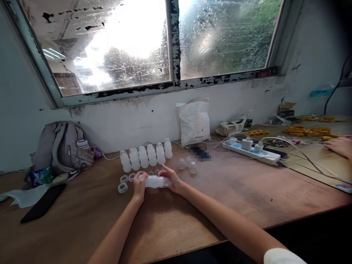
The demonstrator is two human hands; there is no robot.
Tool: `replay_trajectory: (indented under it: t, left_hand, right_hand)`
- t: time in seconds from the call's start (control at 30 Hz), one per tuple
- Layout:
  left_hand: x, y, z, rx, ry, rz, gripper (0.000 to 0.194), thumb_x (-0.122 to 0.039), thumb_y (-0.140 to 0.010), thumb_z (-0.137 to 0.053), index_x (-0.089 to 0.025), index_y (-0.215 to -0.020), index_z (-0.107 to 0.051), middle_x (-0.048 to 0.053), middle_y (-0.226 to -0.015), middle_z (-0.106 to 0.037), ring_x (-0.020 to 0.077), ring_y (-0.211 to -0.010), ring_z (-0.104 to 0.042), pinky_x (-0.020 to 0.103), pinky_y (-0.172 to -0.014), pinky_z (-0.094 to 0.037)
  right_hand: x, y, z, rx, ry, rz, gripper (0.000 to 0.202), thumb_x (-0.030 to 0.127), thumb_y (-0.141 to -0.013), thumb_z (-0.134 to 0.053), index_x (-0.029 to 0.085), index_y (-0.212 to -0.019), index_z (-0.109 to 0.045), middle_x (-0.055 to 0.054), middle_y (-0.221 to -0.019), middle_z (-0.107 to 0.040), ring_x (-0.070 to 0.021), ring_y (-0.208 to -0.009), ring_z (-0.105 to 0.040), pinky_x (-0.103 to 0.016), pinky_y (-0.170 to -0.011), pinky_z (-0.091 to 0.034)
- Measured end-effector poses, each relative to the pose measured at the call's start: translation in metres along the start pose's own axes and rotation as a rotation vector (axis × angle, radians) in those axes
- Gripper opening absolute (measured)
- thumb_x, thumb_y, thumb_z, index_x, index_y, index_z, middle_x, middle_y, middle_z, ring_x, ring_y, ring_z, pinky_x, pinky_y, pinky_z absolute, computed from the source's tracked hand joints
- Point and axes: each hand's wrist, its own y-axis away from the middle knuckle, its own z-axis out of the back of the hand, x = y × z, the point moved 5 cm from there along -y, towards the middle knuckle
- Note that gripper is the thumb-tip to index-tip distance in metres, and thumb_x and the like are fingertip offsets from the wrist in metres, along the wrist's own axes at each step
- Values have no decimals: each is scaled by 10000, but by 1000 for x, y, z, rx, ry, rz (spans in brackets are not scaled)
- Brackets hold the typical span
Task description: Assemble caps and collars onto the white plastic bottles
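Note:
A translucent baby bottle [154,182] lies sideways between my two hands, just above the wooden table [176,220]. My left hand [139,186] is closed around its left end. The clear cap end, on the right, is gripped by my right hand [171,179]. Behind them several similar bottles [143,157] stand upright in a row. White screw rings [123,187] lie to the left of my left hand. Small clear teats [156,171] show partly behind the held bottle. Clear domed caps [193,168] lie to the right of my right hand.
At the left are a grey backpack [59,146] and a black phone-like slab [44,203]. A white padded bag [194,121] leans on the wall. A power strip [251,152] with cables lies to the right. Another person's hand [339,146] is at the far right, near yellow parts [306,131].

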Motion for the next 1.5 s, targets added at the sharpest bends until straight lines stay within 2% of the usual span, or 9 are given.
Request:
replay_trajectory:
  t: [0.57, 0.7, 0.83, 0.93, 1.1, 1.2, 1.3, 1.37, 1.5]
  left_hand:
    - [-6, 14, 2, -125, -190, -98, 144, -301, -661, -490, -177, -623, -554, -2, -599, -547, 151, -567, -490, 218, -513, -360]
    - [-11, 14, 1, -80, -167, -106, 139, -291, -665, -485, -173, -651, -556, 3, -629, -548, 152, -597, -494, 215, -528, -366]
    - [-17, 12, 0, -23, -89, -96, 164, -322, -667, -512, -166, -693, -557, 2, -664, -547, 142, -606, -488, 203, -526, -362]
    - [-17, 8, 3, -56, 6, -80, 227, -380, -690, -505, -167, -756, -544, 8, -719, -546, 140, -641, -498, 204, -555, -374]
    - [-18, 4, 5, -70, 8, -89, 283, -433, -733, -475, -180, -851, -520, 18, -807, -541, 143, -714, -512, 221, -624, -396]
    - [-24, 7, 2, -10, -29, -134, 305, -436, -761, -461, -185, -934, -480, 37, -889, -526, 159, -799, -515, 240, -686, -404]
    - [-29, 11, -4, 85, -49, -197, 335, -430, -790, -436, -188, -1022, -428, 62, -978, -511, 168, -853, -516, 259, -730, -405]
    - [-29, 12, -8, 140, -19, -210, 380, -422, -802, -426, -194, -1101, -370, 85, -1055, -487, 175, -910, -512, 268, -749, -409]
    - [-21, 3, -3, 75, -40, -209, 383, -399, -797, -447, -193, -1108, -358, 109, -1154, -423, 193, -1053, -446, 293, -815, -395]
  right_hand:
    - [-10, 3, 0, -89, 32, 73, 389, 497, -702, -480, 152, -524, -486, 18, -474, -487, -98, -410, -448, -209, -397, -332]
    - [-2, 1, 5, -191, 128, 148, 407, 497, -716, -459, 147, -511, -496, 12, -489, -492, -95, -420, -461, -214, -395, -358]
    - [10, -1, 13, -301, 242, 172, 383, 488, -722, -473, 144, -560, -517, 7, -483, -490, -99, -359, -448, -209, -293, -319]
    - [19, 0, 16, -309, 282, 160, 322, 470, -698, -539, 150, -667, -540, 9, -489, -504, -96, -320, -438, -195, -245, -281]
    - [35, 5, 11, -277, 306, 234, 271, 392, -668, -619, 135, -741, -571, -37, -614, -572, -121, -473, -535, -215, -361, -435]
    - [54, 10, 2, -291, 337, 405, 281, 386, -654, -635, 142, -783, -584, -41, -685, -590, -126, -545, -549, -245, -457, -494]
    - [84, 12, -18, -220, 470, 550, 314, 365, -621, -664, 150, -839, -594, -34, -702, -600, -137, -600, -561, -266, -513, -506]
    - [115, 12, -35, -159, 612, 659, 352, 371, -626, -657, 153, -896, -597, -45, -753, -614, -148, -657, -572, -276, -553, -507]
    - [199, 7, -61, -327, 869, 986, 418, 439, -704, -563, 154, -1011, -552, -71, -867, -602, -160, -738, -574, -298, -617, -496]
